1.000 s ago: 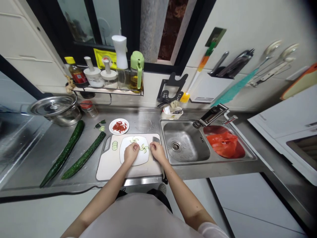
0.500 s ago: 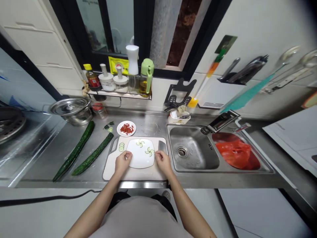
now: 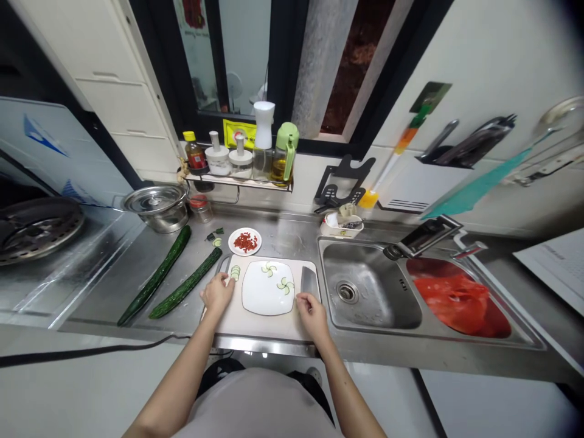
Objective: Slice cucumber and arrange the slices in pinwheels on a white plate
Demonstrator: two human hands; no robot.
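Observation:
My left hand [image 3: 216,295] is over the left side of the cutting board [image 3: 264,328], its fingers apart and close to a short row of cucumber slices [image 3: 235,271]. Whether a fingertip touches them I cannot tell. A white square plate [image 3: 267,299] lies on the board, with two pinwheel shapes of thin cucumber pieces [image 3: 285,285] near its top and right. My right hand [image 3: 312,314] is just beyond the plate's right edge, its fingers curled together; anything inside them is hidden. Just above it lies a knife blade [image 3: 309,280], its handle hidden.
Two whole cucumbers [image 3: 157,274] lie left of the board. Behind it are a small plate of red bits [image 3: 245,242] and cucumber scraps [image 3: 216,237]. A lidded steel pot [image 3: 159,213] stands back left. The sink [image 3: 371,292] is on the right, with a red bag [image 3: 451,298] in its second basin.
My left hand has moved away from the plate's left edge towards the cucumber slices, and its fingers have spread. The right hand remains beside the plate. The whole view has shifted slightly.

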